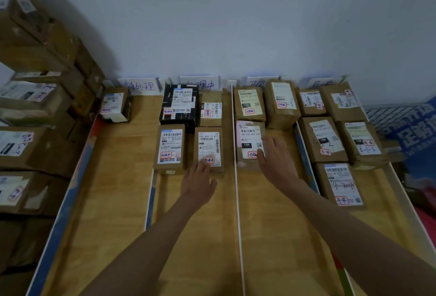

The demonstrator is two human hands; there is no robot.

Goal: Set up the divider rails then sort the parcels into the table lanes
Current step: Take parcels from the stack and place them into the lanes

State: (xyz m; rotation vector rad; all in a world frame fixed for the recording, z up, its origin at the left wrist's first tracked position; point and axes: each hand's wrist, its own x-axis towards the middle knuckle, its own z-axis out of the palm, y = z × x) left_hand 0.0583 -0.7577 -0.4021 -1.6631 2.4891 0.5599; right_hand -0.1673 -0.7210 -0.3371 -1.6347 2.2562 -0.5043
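- The left hand lies flat on the wooden table, and its fingers are straight and touch the near end of a brown parcel in the second lane. It holds nothing. I think it is pushing that box to sit straight behind the others.
- The right hand is spread out too, with loose fingers resting on the near right corner of a pink-labelled parcel in the third lane. It grips nothing. It looks like it is nudging the box into its row.
- The rails are already up. A thin white divider rail runs between the two hands, so each hand works in its own lane. Another short rail is on the left and a blue-edged rail on the right.
- Paper signs stand by the wall, one at the head of each lane, to say what goes where.
- The first lane has just one small parcel far back. The last lane has five.
- A big stack of boxes waits to the left of the table, so I think more sorting is left.
- The rails are thin, and a hard push on a box could knock one over.
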